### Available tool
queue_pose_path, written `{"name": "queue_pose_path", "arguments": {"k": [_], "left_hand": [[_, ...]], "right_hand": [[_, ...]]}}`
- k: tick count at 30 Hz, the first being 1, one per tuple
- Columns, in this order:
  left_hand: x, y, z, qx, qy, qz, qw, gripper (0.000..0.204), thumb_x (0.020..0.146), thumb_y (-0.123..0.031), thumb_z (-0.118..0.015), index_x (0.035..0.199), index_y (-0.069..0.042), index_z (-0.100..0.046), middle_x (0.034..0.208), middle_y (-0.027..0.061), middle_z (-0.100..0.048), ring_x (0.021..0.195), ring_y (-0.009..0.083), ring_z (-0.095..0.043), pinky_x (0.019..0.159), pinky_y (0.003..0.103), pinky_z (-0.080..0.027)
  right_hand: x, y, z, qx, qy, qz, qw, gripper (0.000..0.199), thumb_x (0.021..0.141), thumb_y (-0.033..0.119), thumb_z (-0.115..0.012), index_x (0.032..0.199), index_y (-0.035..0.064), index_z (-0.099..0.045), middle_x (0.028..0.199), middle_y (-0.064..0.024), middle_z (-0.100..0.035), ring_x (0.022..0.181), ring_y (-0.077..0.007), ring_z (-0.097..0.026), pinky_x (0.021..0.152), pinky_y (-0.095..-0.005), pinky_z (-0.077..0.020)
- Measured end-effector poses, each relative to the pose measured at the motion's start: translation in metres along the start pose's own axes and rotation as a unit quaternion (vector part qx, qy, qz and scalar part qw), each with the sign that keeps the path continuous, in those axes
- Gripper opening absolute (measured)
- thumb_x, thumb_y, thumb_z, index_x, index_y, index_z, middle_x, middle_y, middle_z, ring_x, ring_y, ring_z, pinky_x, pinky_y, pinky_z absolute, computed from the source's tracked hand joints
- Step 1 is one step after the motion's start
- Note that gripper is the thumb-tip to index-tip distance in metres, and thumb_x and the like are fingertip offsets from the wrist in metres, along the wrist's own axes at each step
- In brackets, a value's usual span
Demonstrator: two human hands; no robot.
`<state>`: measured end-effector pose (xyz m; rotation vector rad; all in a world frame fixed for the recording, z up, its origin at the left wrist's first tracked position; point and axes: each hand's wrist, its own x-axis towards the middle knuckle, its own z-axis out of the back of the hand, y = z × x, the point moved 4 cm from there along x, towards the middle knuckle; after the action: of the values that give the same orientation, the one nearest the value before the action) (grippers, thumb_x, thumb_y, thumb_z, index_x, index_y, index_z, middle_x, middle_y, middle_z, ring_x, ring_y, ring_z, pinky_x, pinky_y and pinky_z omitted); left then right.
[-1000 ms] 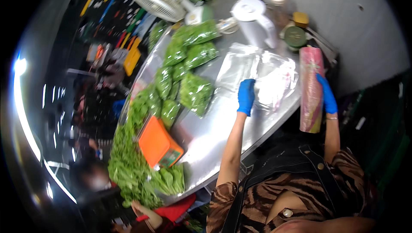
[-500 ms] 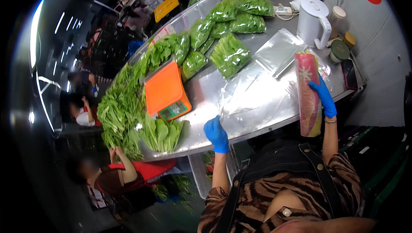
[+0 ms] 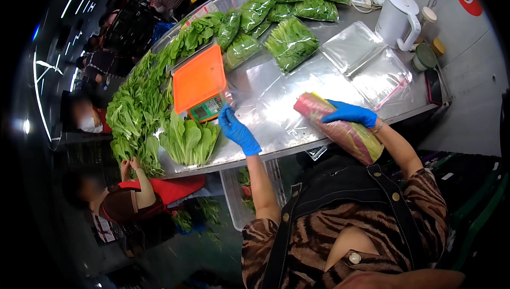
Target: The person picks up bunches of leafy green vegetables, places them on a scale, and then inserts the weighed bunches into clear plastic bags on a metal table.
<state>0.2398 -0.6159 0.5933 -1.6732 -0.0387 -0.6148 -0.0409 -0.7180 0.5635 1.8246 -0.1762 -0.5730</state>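
My right hand [image 3: 350, 113], in a blue glove, grips a long pink and yellow printed plastic pack [image 3: 340, 127] held slantwise over the table's near edge. My left hand [image 3: 238, 130], gloved in blue too, is closed in a pinch beside the orange scale [image 3: 200, 80]. A small blurred piece of clear, reddish plastic film [image 3: 227, 97] shows at its fingertips. A bunch of leafy greens [image 3: 190, 139] lies in front of the scale. Flat clear plastic bags [image 3: 350, 49] are stacked to the right, and a filled bag of greens [image 3: 291, 43] lies left of them.
More bagged greens [image 3: 316, 8] are piled at the back. Loose greens [image 3: 135, 103] cover the left end of the metal table [image 3: 276, 103]. A white kettle [image 3: 396, 20] and jars [image 3: 424, 57] stand at the right. At lower left a person [image 3: 127, 188] handles greens.
My right hand has brought the pink pack leftward and tilted it. My left hand has moved left and up to the scale, with film at its fingertips.
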Motion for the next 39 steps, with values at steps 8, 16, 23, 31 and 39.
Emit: {"name": "queue_pose_path", "arguments": {"k": [8,16,23,31,39], "left_hand": [[-0.012,0.020,0.034,0.105,0.004,-0.003,0.994,0.012,0.084,-0.005,-0.048,0.089,0.003,-0.055,0.085,0.0086,-0.056,0.078,0.0160,-0.053,0.072,0.028,-0.042],[-0.022,0.037,0.047,0.094,-0.024,0.001,0.995,0.013,0.083,-0.005,-0.047,0.087,0.004,-0.056,0.084,0.0082,-0.056,0.080,0.0172,-0.051,0.076,0.029,-0.041],[-0.003,0.006,0.060,0.170,-0.062,-0.113,0.977,0.010,0.082,-0.002,-0.049,0.087,0.000,-0.057,0.080,0.0089,-0.055,0.076,0.0202,-0.052,0.072,0.032,-0.041],[-0.017,-0.023,-0.024,0.264,0.206,-0.358,0.872,0.012,0.075,0.002,-0.054,0.086,-0.003,-0.058,0.077,0.0125,-0.054,0.072,0.0285,-0.050,0.066,0.036,-0.040],[-0.065,0.123,-0.066,0.400,0.576,-0.033,0.712,0.046,0.071,-0.035,-0.061,0.107,-0.009,-0.049,0.115,0.0168,-0.045,0.108,0.0344,-0.040,0.084,0.048,-0.035]], "right_hand": [[0.038,-0.013,0.037,-0.345,-0.176,0.033,0.921,0.084,0.063,0.041,-0.070,0.125,-0.0008,-0.033,0.120,-0.0209,-0.043,0.107,-0.0280,-0.045,0.092,-0.0326,-0.0347],[0.042,-0.018,0.031,-0.269,-0.156,0.073,0.948,0.085,0.061,0.040,-0.070,0.130,0.0086,-0.031,0.112,-0.0169,-0.052,0.102,-0.0259,-0.051,0.087,-0.0319,-0.0387],[-0.033,0.061,0.095,-0.478,-0.319,0.092,0.813,0.085,0.059,0.040,-0.069,0.131,0.0208,-0.029,0.098,-0.0147,-0.049,0.090,-0.0305,-0.053,0.081,-0.0366,-0.0419],[-0.113,0.081,0.206,-0.518,-0.517,-0.005,0.681,0.084,0.061,0.039,-0.069,0.132,0.0190,-0.028,0.132,-0.0226,-0.027,0.116,-0.0361,-0.038,0.092,-0.0385,-0.0360],[-0.130,0.067,0.134,-0.253,-0.455,0.178,0.835,0.075,0.063,0.015,-0.071,0.127,0.0014,-0.034,0.113,-0.0109,-0.051,0.104,-0.0156,-0.048,0.090,-0.0274,-0.0364]]}}
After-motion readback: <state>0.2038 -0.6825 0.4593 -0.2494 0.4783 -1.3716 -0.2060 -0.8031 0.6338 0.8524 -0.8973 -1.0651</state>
